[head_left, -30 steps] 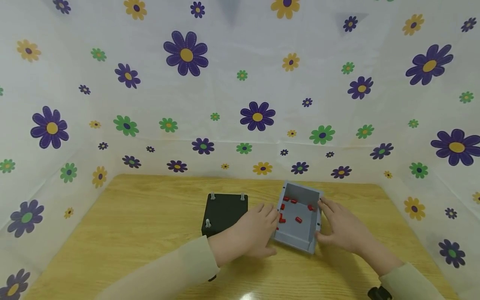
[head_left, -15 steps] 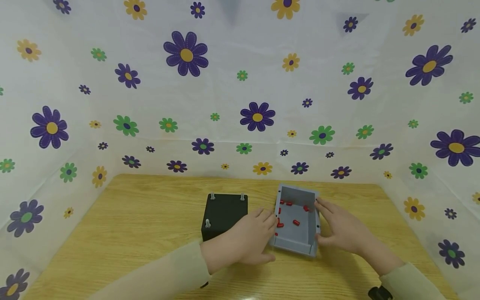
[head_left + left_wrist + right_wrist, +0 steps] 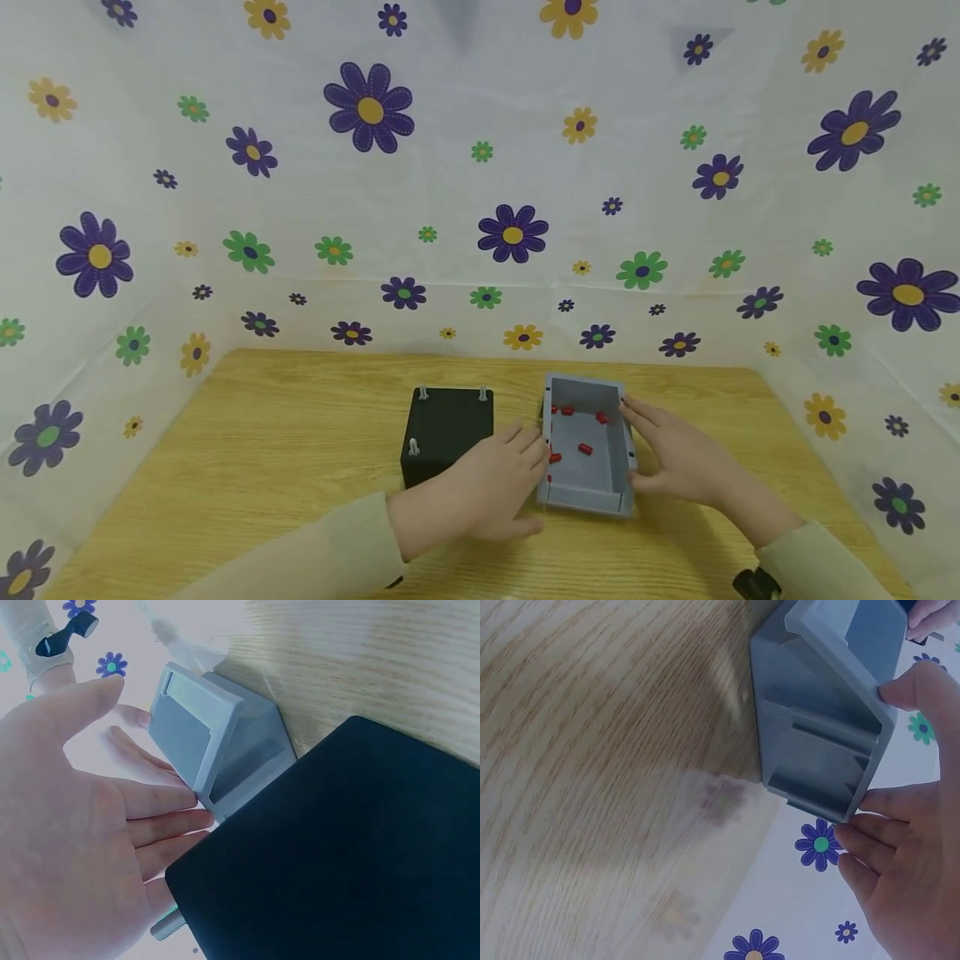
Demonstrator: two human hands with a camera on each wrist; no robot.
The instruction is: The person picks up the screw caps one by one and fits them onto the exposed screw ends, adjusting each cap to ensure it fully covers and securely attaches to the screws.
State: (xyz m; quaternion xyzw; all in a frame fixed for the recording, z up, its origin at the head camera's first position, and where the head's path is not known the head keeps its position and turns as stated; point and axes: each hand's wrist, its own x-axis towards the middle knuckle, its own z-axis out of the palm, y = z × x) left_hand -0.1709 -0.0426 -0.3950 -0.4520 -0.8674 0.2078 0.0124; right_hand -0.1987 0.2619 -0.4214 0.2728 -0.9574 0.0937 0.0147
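Both hands bracing grey box (image 3: 587,487) on counter (image 3: 262,467) | left hand (image 3: 491,487), right hand (image 3: 675,462) flat-fingered against its sides | red pegs (image 3: 585,449) lying inside between them | black studded block (image 3: 447,427) beyond left hand, studs bare.

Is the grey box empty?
No, the grey box has several little red pieces lying on its floor, seen from the head view.

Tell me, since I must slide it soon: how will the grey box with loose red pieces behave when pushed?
The grey box looks rigid, with a flat base on the wooden table, so it probably slides without tipping. Its red pieces lie loose and may roll or shift.
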